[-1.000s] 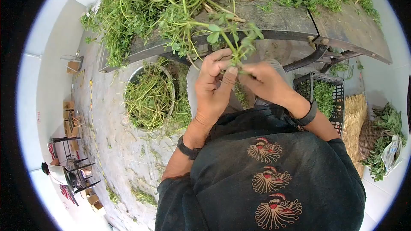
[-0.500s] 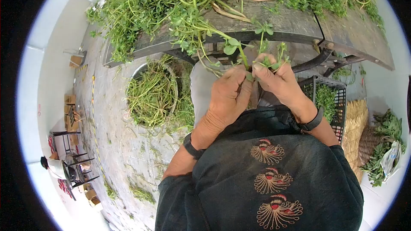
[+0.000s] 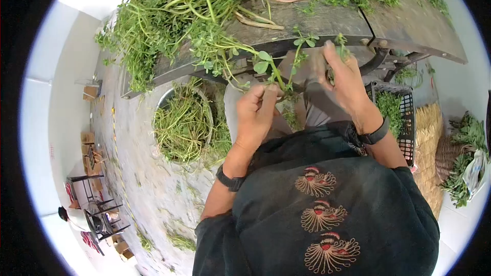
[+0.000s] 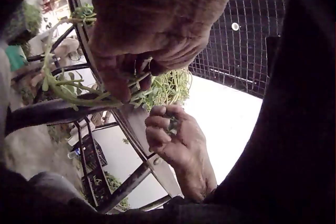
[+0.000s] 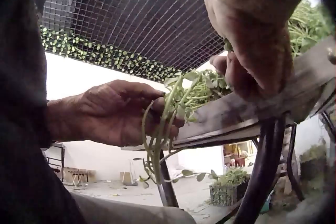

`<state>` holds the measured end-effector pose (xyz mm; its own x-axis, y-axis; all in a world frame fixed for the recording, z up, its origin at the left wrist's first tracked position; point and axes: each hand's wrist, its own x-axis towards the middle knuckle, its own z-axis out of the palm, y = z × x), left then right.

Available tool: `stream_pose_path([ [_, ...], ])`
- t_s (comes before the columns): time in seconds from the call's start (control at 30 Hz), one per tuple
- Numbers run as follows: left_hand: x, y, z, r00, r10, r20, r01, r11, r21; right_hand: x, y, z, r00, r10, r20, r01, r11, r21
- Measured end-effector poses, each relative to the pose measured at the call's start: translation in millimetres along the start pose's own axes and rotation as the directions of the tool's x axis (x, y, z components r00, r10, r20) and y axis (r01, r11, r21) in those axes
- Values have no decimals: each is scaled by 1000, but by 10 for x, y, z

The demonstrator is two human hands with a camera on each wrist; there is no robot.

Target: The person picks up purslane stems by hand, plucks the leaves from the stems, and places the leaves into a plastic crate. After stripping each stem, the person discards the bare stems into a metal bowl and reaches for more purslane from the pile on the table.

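My left hand [image 3: 254, 115] pinches a branching, leafy purslane stem [image 3: 276, 73] between thumb and fingers, in front of the table edge. In the right wrist view the stem's thin shoots [image 5: 157, 148] dangle below the left fingers. My right hand [image 3: 349, 86] is apart from it, off to the right and blurred in the head view. Small green purslane tips [image 4: 172, 124] show inside its curled fingers in the left wrist view.
Heaps of purslane [image 3: 169, 30] cover much of the wooden table [image 3: 327, 23]. A round tub [image 3: 208, 117] of stems stands on the floor at left. A black crate [image 3: 407, 117] with greens is at right, beside a straw mat [image 3: 427, 148]. A seated person [image 3: 76, 217] is far left.
Both hands were together at the stem. The right hand has pulled away to the right with green tips in its fingers, while the left hand keeps hold of the stem.
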<state>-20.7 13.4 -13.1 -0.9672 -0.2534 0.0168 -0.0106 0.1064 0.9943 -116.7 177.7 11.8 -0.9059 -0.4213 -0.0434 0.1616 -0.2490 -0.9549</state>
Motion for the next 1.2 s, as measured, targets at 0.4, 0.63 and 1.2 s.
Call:
stream_pose_path([
  [0.4,63,46,91,999,44,31,-45,999,9,122,187,91,954,65,293,-75,997,24],
  [0.63,77,-37,94,965,255,57,-219,671,708,-30,142,42,980,-58,191,109,957,-268],
  [1.2,194,-185,-47,948,316,40,-309,881,359,-119,195,88,867,-456,202,499,786,-364],
])
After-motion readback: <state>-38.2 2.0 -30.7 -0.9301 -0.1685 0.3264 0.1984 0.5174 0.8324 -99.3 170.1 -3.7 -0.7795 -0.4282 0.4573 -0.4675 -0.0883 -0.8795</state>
